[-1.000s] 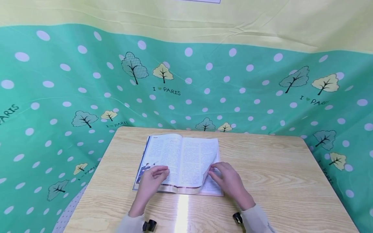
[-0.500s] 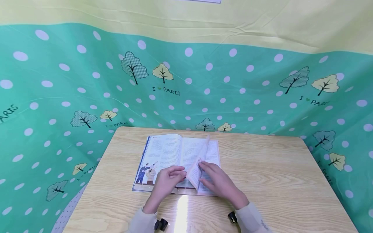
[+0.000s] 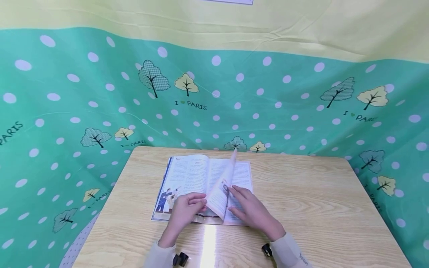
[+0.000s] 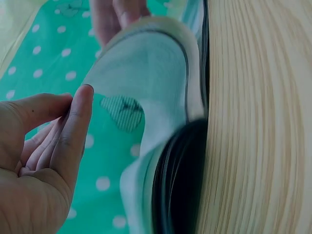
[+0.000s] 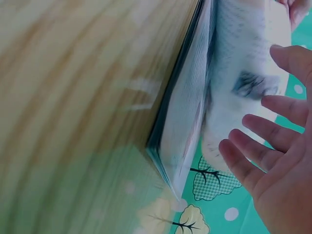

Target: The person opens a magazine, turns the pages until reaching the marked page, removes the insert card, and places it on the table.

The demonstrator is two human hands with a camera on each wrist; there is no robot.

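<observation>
An open magazine-like book (image 3: 192, 173) lies on the table, printed text on both sides and drawn figures at the lower left. One page (image 3: 218, 199) stands lifted and curls over toward the left. My left hand (image 3: 186, 208) pinches that page's edge between thumb and fingers, as the left wrist view shows at the page (image 4: 141, 63). On the page's right side is my right hand (image 3: 253, 210). Its fingers (image 5: 263, 124) are spread in the right wrist view and grip nothing; whether a fingertip touches the paper I cannot tell.
Beneath the book is a wooden table (image 3: 301, 193), its wood surface extending to the right. A green dotted curtain (image 3: 268, 100) with tree prints hangs behind the far edge and along both sides. A bright light reflection lies in front of the book.
The right hand lifted the page from the right side and carried it leftward. The left hand moved right to meet it and now holds its edge, while the right hand's fingers have let go.
</observation>
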